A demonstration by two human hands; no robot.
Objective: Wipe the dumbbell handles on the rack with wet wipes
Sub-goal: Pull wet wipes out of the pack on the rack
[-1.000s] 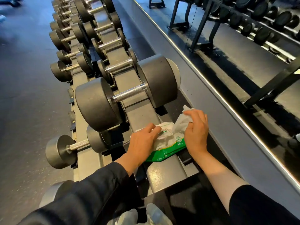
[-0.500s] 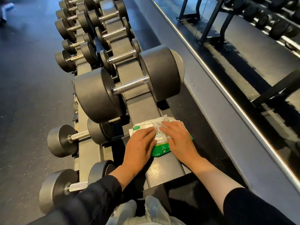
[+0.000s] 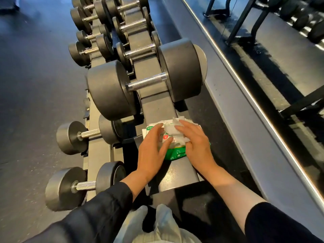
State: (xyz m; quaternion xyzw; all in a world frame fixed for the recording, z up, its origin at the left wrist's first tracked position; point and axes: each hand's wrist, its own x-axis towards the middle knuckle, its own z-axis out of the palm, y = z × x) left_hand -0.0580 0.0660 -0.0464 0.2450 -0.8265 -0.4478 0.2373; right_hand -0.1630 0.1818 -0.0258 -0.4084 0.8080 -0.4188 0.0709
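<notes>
A green and white wet wipes pack (image 3: 175, 153) lies on the top rail of the grey dumbbell rack (image 3: 157, 107). My left hand (image 3: 151, 153) rests on the pack's left side with its fingers fairly straight. Over the pack's right side my right hand (image 3: 195, 145) lies flat on a loose white wipe (image 3: 180, 137) that is bunched under it. Just beyond the pack sits a large black dumbbell with a knurled steel handle (image 3: 146, 81). Two smaller dumbbells (image 3: 82, 135) (image 3: 84, 185) sit on the lower rail to the left.
Several more dumbbells (image 3: 135, 25) run along both rails into the distance. A grey ledge (image 3: 236, 111) and a wall mirror (image 3: 263, 55) border the rack on the right. Dark rubber floor (image 3: 35, 102) lies to the left. My knees show at the bottom.
My right hand came down from pulling a wipe upward and now lies on the pack. My left hand stays on the pack. The view has shifted slightly closer.
</notes>
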